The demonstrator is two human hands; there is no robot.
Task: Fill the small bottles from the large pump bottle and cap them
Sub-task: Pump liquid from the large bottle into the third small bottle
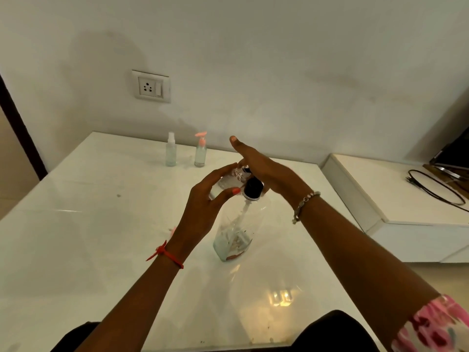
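Right sleeve [436, 326]: pink-patterned.
Right hand [269, 174]: flat, fingers straight, pressing down on the pump bottle [236, 232], which stands on the table [76, 224].
Left hand [205, 204]: curled round the tilted small bottle [228, 180].
Technique: I press slowly, keeping its mouth under the stream.
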